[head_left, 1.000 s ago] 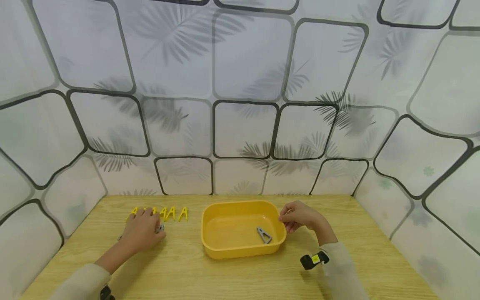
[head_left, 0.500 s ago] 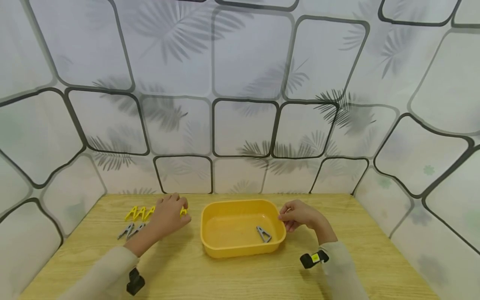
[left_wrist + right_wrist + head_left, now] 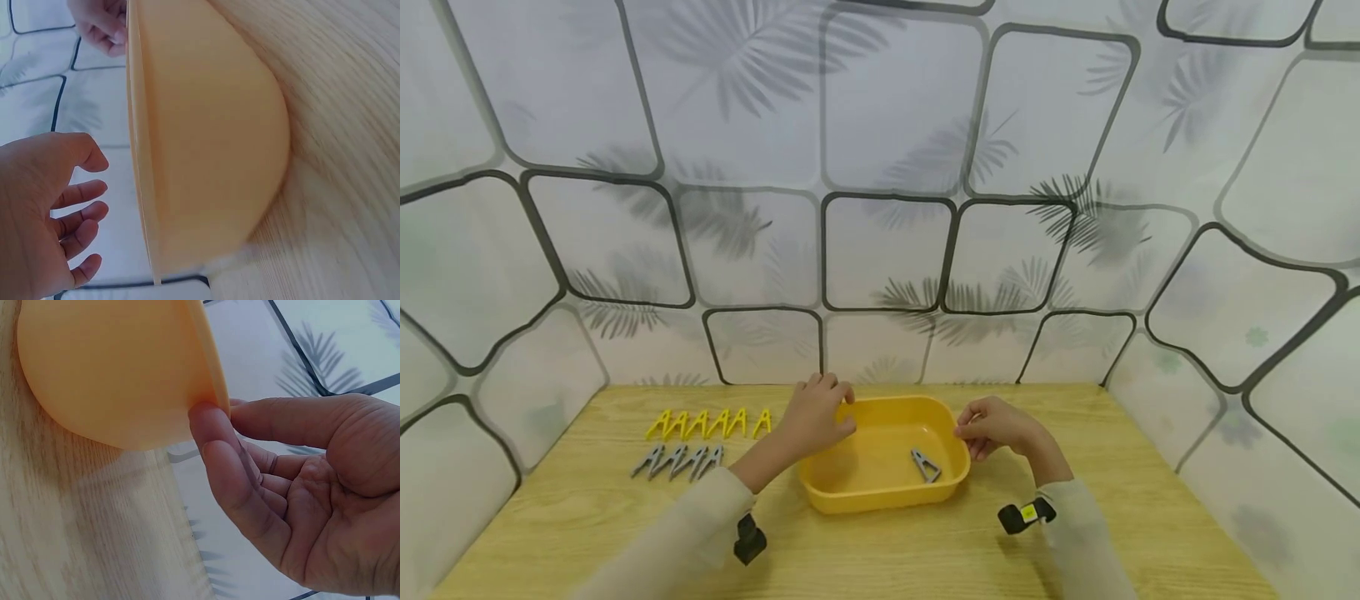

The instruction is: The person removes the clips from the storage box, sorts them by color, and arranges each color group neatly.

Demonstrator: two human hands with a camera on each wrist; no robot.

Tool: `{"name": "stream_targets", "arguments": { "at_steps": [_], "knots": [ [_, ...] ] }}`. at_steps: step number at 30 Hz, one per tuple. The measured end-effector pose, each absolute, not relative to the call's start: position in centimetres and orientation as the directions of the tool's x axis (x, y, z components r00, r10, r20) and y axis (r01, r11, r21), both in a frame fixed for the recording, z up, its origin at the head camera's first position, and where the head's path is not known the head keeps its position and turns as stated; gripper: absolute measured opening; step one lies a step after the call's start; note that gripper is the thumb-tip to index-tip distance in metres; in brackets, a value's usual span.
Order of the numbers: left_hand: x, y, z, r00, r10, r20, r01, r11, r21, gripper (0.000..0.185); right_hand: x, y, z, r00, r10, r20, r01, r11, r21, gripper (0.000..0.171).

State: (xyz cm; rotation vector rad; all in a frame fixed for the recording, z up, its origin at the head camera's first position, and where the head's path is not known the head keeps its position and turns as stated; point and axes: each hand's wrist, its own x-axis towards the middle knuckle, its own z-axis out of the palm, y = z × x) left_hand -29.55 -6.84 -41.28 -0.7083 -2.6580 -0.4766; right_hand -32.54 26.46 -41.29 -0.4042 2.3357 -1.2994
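Note:
My left hand (image 3: 817,414) hovers over the left end of a yellow plastic tub (image 3: 880,500). In the left wrist view, this hand (image 3: 50,206) has its fingers loosely bent and apart, with nothing between them. My right hand (image 3: 1003,429) pinches the tub's right rim between thumb and fingers, as the right wrist view shows on the tub wall (image 3: 119,369). One grey clothespin (image 3: 926,466) lies inside the tub. On the table at left, several yellow clothespins (image 3: 698,423) stand in a row, with several grey clothespins (image 3: 677,460) lined up in front of them.
The tub and clothespins rest on a light wooden table (image 3: 880,558). A patterned curtain (image 3: 880,250) closes off the back and both sides of the table. Each wrist wears a black strap (image 3: 749,539).
My left hand has travelled right, from above the clothespins to above the tub's left end, uncovering the two rows. My right hand keeps its pinch on the rim.

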Motion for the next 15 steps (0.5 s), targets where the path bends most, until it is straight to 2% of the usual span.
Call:
{"name": "stream_targets", "arguments": {
  "at_steps": [10,15],
  "knots": [
    [-29.6,-2.3,-41.3,-0.745,0.568,0.349,0.657,0.714,0.241,0.018,-32.5,26.4,-41.4,-0.867,-0.442,-0.231,-0.039,0.521,-0.853,0.018],
    [-29.8,-0.7,-40.9,-0.717,0.651,0.249,0.694,0.698,0.175,0.023,-32.7,26.4,-41.4,-0.87,-0.436,-0.231,-0.039,0.527,-0.849,0.017]
  ]
}}
